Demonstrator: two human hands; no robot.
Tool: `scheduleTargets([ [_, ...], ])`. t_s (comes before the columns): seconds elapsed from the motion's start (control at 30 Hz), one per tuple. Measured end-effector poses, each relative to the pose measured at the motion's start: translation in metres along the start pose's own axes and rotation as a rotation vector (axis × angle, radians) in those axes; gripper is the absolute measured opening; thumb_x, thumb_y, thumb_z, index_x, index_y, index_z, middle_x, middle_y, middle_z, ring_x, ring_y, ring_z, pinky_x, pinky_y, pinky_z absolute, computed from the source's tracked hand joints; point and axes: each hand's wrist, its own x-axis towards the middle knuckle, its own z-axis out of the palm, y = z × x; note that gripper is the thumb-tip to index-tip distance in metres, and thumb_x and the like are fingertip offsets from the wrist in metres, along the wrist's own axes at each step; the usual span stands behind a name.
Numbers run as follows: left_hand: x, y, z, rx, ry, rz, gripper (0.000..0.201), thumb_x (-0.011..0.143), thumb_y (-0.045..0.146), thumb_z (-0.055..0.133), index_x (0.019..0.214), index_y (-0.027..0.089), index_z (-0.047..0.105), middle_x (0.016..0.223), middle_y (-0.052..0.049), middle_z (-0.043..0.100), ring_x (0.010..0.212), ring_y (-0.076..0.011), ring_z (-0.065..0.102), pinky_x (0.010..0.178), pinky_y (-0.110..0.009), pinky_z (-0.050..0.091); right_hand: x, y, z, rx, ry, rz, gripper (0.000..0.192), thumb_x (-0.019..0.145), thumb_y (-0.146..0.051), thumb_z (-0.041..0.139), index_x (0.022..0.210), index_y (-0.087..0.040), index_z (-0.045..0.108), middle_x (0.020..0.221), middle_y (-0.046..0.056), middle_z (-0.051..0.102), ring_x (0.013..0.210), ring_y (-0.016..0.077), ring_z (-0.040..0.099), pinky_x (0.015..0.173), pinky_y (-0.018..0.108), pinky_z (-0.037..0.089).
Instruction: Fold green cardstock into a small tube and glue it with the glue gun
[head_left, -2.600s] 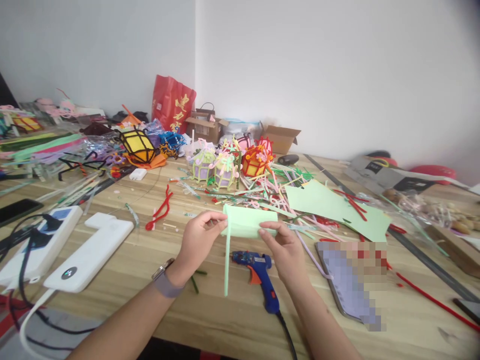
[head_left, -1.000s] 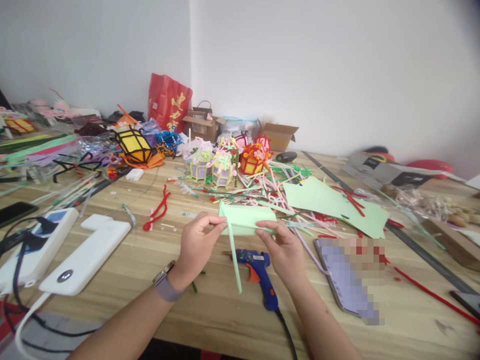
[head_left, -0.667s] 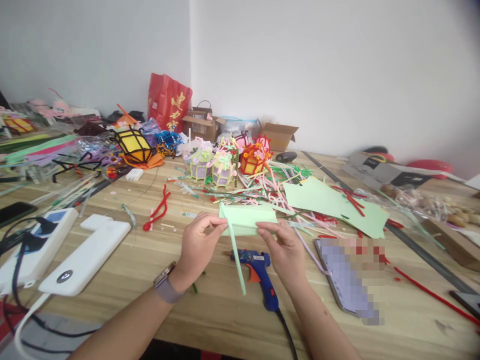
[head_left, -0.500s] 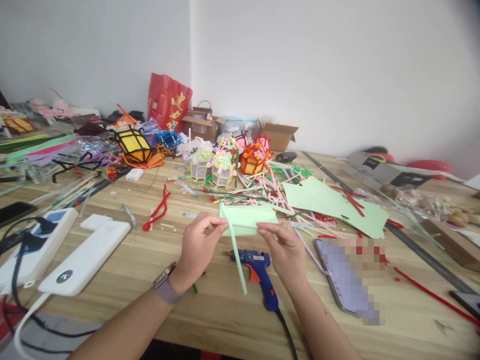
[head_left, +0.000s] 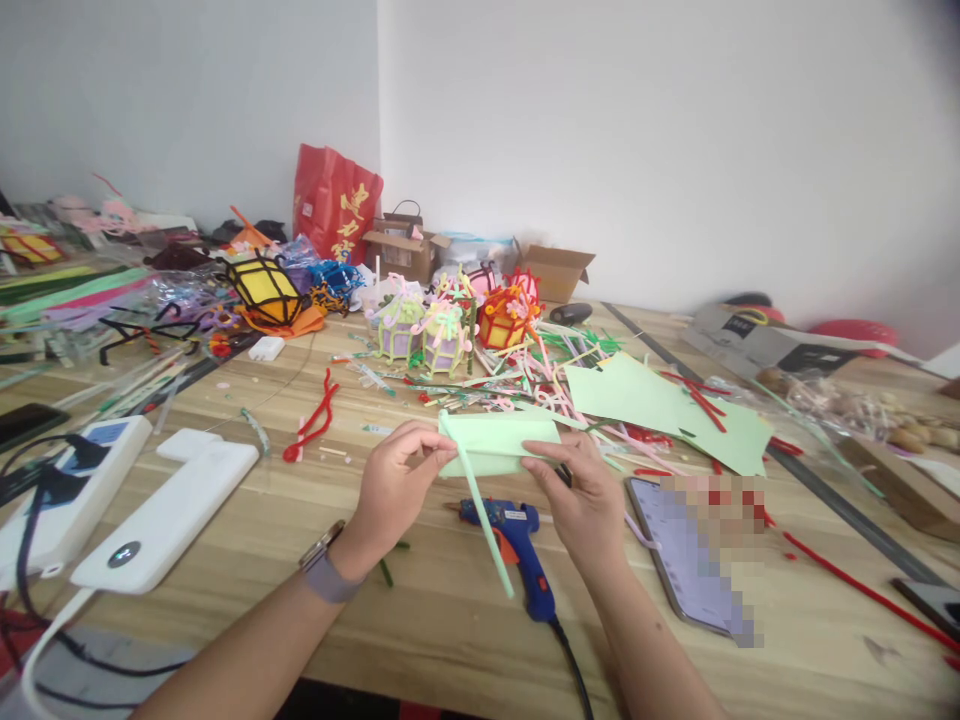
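Note:
Both my hands hold a folded light green paper piece [head_left: 501, 444] just above the wooden table [head_left: 420, 610]. My left hand [head_left: 396, 482] pinches its left end, where a long light green pipe cleaner [head_left: 484, 518] hangs down and to the right. My right hand [head_left: 583, 492] grips the paper's right lower edge. A blue hot glue gun [head_left: 517, 540] with an orange trigger lies on the table right below my hands.
A tablet [head_left: 694, 560] lies right of my hands, green paper sheets [head_left: 660, 405] behind it. Small pipe-cleaner lanterns [head_left: 442, 335] and loose pipe cleaners clutter the middle. White power strips [head_left: 161, 510] with cables sit left. A red bag [head_left: 335, 205] and cardboard boxes stand by the wall.
The hanging pipe cleaner has swung from straight down to slanting right. My hands kept their grip on the green paper, with my right hand shifting slightly right.

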Motion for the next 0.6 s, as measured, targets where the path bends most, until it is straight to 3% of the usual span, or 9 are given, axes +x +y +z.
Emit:
scheduleTargets([
  [0.17, 0.0016, -0.0005, -0.0013, -0.008, -0.022, -0.002, 0.008, 0.079, 0.021, 0.066, 0.072, 0.022, 0.07, 0.078, 0.0, 0.067, 0.077, -0.0155, 0.061, 0.072, -0.025, 0.047, 0.0011, 0.0005, -0.0028, 0.022, -0.019, 0.028, 0.011, 0.079, -0.033, 0.071, 0.087, -0.028, 0.076, 0.074, 0.002, 0.062, 0.073, 0.0189, 0.058, 0.065, 0.032, 0.045],
  [0.37, 0.0028, -0.0025, -0.0022, -0.04, -0.025, -0.044, 0.005, 0.076, 0.022, 0.067, 0.072, 0.022, 0.07, 0.077, 0.0, 0.067, 0.076, -0.0151, 0.061, 0.07, -0.025, 0.047, 0.0043, -0.0001, -0.0061, 0.093, -0.095, 0.142, 0.023, 0.079, -0.034, 0.071, 0.1, -0.026, 0.074, 0.082, 0.003, 0.065, 0.075, 0.0186, 0.059, 0.066, 0.031, 0.046],
  [0.6, 0.002, -0.0008, -0.0031, -0.04, -0.021, -0.056, 0.007, 0.076, 0.023, 0.067, 0.07, 0.021, 0.07, 0.076, 0.0, 0.067, 0.073, -0.0151, 0.06, 0.068, -0.025, 0.047, 0.0048, 0.0001, -0.0048, 0.116, -0.094, 0.163, 0.018, 0.08, -0.033, 0.068, 0.096, -0.027, 0.075, 0.086, 0.003, 0.071, 0.079, 0.0193, 0.063, 0.071, 0.032, 0.05],
])
